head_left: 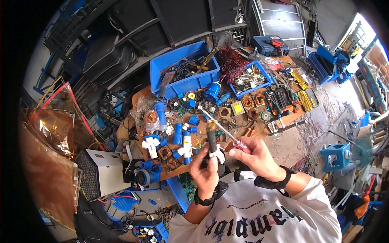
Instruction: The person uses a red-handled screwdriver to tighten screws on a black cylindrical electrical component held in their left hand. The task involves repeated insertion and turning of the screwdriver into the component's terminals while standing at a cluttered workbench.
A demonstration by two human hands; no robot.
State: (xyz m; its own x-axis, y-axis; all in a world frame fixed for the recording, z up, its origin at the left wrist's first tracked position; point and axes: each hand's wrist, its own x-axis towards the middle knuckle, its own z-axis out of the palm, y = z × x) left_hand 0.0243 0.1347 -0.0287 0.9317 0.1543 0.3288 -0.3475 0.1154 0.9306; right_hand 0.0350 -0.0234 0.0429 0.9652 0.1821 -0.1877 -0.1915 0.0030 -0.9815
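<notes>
White shirt cloth (pixel 259 220) fills the lower edge, with large dark ornate lettering and a smaller arched line of print above it, both upside down from here. Black wristbands (pixel 277 183) circle both wrists. Just beyond, the left hand (pixel 205 172) is closed around a dark cylindrical piece (pixel 212 139) with a white part low on it and a brass-coloured top; it is held up in front of the table (pixel 285 141). The right hand (pixel 257 156) has its fingers curled round the red-and-clear handle of a screwdriver (pixel 227 133), whose shaft slants up and left past that brass top; whether they touch cannot be told.

Behind the hands, a white fitting (pixel 152 150) bears small dark print, and a blue-and-white cylinder (pixel 187 148) carries a yellow label, too small to read. Further back sits a block with a bright yellow square face (pixel 238 108). Farther still are a blue tray (pixel 255 90) of metal parts, a big blue bin (pixel 192 84) of cables, and a red drill (pixel 278 45) by a blue case (pixel 261 46).
</notes>
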